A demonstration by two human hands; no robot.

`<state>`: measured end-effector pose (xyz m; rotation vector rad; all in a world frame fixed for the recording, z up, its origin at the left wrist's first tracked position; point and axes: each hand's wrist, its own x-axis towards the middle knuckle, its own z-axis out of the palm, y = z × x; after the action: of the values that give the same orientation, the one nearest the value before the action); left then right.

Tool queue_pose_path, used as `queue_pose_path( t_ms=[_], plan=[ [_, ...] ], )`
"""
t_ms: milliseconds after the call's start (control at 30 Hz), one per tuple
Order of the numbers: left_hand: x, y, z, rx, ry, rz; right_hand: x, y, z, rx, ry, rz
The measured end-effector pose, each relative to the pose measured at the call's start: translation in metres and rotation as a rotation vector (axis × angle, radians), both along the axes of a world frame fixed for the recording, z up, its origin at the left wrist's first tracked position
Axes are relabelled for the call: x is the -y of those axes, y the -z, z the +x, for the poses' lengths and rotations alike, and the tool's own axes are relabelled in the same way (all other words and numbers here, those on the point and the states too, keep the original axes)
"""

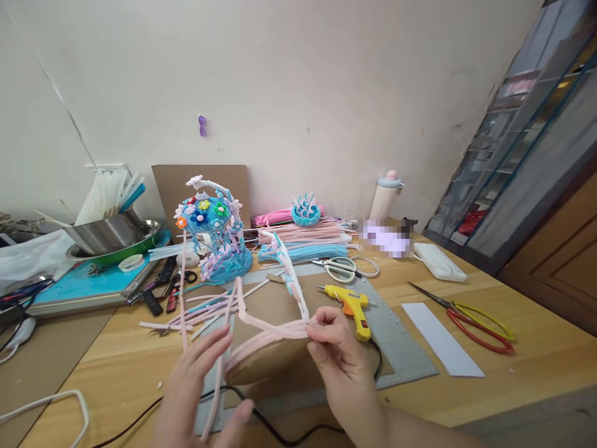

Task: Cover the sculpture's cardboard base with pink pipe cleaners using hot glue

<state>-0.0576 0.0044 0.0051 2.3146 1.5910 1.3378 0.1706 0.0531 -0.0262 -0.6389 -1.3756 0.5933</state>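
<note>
My right hand point(338, 361) pinches a bundle of pale pink pipe cleaners point(273, 333) where they cross over the rim of a curved brown cardboard piece point(268, 361). A thin stem with blue and pink tufts point(291, 274) rises from that spot. My left hand point(196, 386) is spread, its fingers stretched toward the cardboard's left end, beside a long pink pipe cleaner point(217, 373) that hangs down. Behind stands a finished blue pipe-cleaner ornament point(217, 230) with small flowers.
A yellow glue gun point(352, 305) lies on a grey cutting mat point(396, 342), its black cord running under my hands. Scissors point(342, 267), red-and-yellow shears point(471, 314), white paper strip point(441, 339), loose pipe cleaners point(200, 311), stacked pipe cleaners point(303, 239), a steel bowl point(109, 233) and a bottle point(387, 196) crowd the wooden table.
</note>
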Motion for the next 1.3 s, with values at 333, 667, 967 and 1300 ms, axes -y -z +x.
queue_pose_path(
  t_ms=[333,667,967,1300],
  plan=[
    [-0.016,-0.04,0.051,0.111,0.278,-0.077,-0.004,0.016,0.014,-0.075,-0.182,-0.01],
    [-0.038,-0.067,0.061,0.248,0.532,-0.343,-0.013,0.02,0.019,-0.089,-0.206,-0.041],
    [-0.035,-0.059,0.077,0.219,0.207,-0.152,-0.007,0.015,0.021,0.08,-0.106,-0.047],
    [-0.035,-0.046,0.072,0.247,0.035,-0.198,-0.051,-0.005,0.115,0.674,0.421,-0.639]
  ],
)
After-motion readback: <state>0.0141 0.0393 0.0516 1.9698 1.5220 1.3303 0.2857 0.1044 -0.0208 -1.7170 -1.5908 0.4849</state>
